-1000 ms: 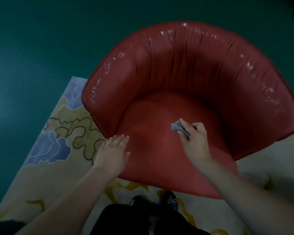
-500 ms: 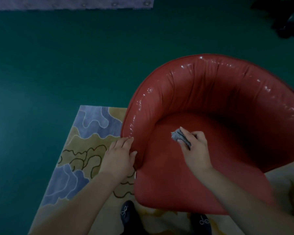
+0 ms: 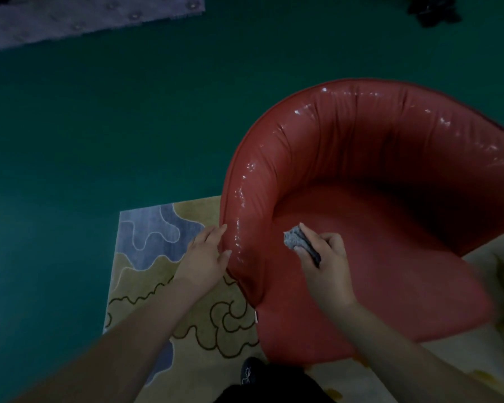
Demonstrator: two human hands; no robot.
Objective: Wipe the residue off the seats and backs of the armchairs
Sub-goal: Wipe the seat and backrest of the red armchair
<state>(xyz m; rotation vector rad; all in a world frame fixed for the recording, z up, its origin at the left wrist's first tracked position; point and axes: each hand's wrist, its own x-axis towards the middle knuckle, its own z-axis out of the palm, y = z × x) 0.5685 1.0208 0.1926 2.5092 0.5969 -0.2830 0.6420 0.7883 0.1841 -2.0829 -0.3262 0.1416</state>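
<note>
Red armchair (image 3: 376, 228) on patterned rug (image 3: 157, 257), its right side cut off by frame edge. Right hand (image 3: 328, 263) over seat, fingers pinching a bunched grey cloth (image 3: 296, 241); cloth partly hidden in grip. Left hand (image 3: 205, 257), fingers straight and together, touches chair's outer left rim. Dim, edges blurred.
</note>
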